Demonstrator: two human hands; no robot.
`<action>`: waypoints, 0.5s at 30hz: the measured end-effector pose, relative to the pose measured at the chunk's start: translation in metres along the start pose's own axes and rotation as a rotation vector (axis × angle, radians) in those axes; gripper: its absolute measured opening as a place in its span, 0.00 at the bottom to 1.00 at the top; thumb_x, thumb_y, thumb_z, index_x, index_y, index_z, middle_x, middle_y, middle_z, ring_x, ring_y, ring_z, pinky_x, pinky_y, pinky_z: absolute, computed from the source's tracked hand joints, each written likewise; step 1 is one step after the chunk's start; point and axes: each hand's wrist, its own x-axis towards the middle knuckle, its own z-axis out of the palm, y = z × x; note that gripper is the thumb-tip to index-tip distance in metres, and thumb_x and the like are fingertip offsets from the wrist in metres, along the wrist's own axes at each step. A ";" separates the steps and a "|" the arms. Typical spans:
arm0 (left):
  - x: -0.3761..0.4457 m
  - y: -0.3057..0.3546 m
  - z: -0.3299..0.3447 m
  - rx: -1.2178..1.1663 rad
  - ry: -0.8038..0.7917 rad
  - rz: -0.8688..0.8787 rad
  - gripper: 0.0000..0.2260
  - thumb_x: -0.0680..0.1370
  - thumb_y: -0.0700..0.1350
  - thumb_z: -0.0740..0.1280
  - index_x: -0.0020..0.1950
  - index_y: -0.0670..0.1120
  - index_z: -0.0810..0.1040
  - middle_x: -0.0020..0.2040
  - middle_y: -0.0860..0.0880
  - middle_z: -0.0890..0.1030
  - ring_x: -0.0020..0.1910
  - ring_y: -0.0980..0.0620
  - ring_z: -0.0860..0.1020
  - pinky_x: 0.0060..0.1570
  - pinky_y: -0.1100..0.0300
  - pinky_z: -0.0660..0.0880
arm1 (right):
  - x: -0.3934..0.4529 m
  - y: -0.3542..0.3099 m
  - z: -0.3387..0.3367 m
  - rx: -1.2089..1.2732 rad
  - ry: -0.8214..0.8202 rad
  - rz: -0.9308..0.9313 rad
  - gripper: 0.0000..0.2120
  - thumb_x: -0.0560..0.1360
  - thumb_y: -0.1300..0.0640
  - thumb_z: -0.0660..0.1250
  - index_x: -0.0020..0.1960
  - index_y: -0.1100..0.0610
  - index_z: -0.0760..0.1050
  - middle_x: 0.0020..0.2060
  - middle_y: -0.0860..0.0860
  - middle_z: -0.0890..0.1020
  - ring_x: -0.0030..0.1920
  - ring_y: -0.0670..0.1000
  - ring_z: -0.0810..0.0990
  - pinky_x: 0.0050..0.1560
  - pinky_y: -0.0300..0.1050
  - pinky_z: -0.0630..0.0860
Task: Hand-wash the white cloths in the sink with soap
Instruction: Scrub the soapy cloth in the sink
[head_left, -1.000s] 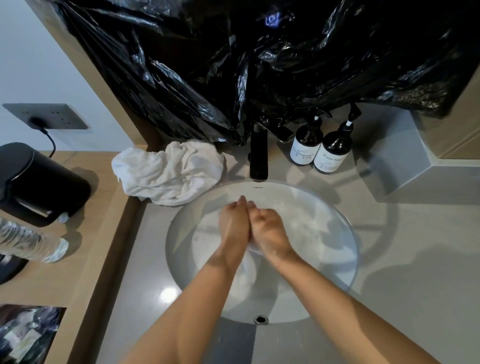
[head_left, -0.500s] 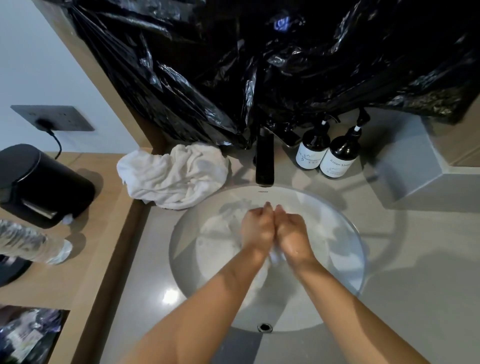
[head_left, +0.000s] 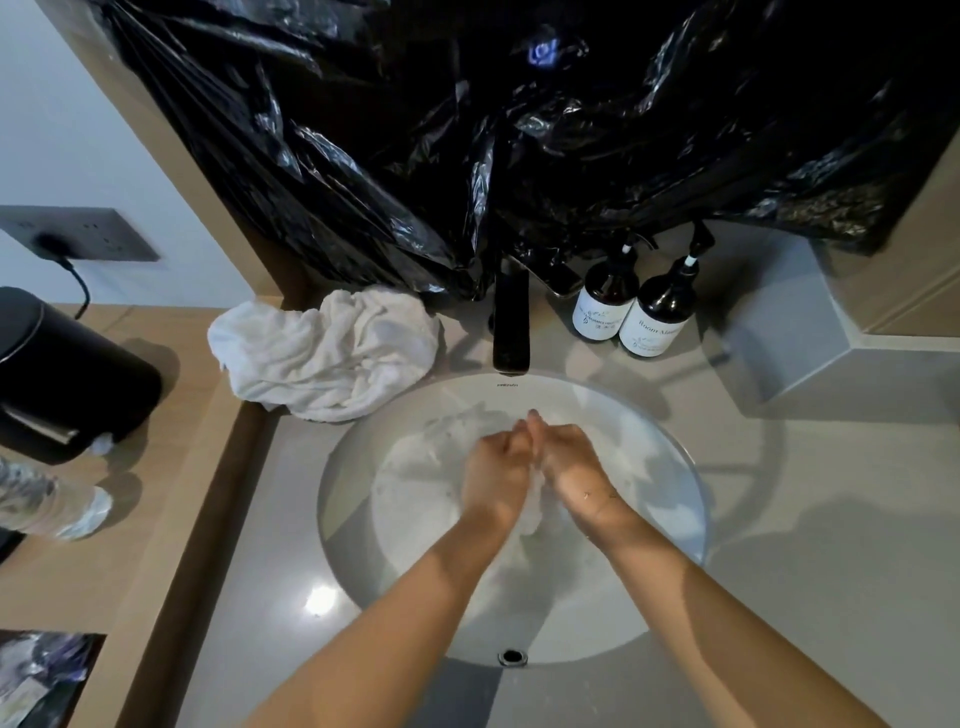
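Washing in progress. Around both hands we see the sink (head_left: 353, 519), a white basin holding pale, cloudy water; we judge it soapy. Beyond the left hand, on the counter, a second white towel (head_left: 322, 353) lies bunched and looks dry (we take it as still unwashed). Beyond the right hand stand two pump bottles (head_left: 628, 312). The left hand (head_left: 493, 478) and right hand (head_left: 574, 470), pressed together over the water, grip a wet white cloth (head_left: 530, 512) between them. Rinsing and wringing appear to remain.
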 end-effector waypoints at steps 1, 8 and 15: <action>0.005 -0.002 -0.011 0.001 0.010 -0.030 0.20 0.81 0.53 0.58 0.37 0.44 0.79 0.35 0.47 0.82 0.38 0.48 0.81 0.44 0.53 0.78 | -0.003 0.001 -0.001 -0.070 -0.060 -0.020 0.23 0.81 0.45 0.59 0.32 0.58 0.73 0.24 0.49 0.73 0.26 0.47 0.72 0.30 0.37 0.67; 0.022 -0.040 -0.054 0.887 0.040 0.358 0.20 0.83 0.56 0.55 0.35 0.47 0.67 0.35 0.49 0.74 0.40 0.47 0.76 0.38 0.55 0.69 | 0.003 0.049 -0.008 -0.569 -0.209 -0.298 0.18 0.80 0.44 0.60 0.38 0.55 0.71 0.34 0.50 0.72 0.37 0.51 0.73 0.44 0.46 0.70; 0.036 -0.111 -0.030 1.105 -0.239 0.277 0.14 0.74 0.50 0.56 0.52 0.50 0.78 0.51 0.49 0.78 0.51 0.45 0.78 0.49 0.49 0.74 | 0.025 0.112 0.028 -1.035 -0.168 -0.258 0.29 0.78 0.40 0.52 0.75 0.52 0.62 0.77 0.56 0.60 0.76 0.58 0.60 0.72 0.60 0.61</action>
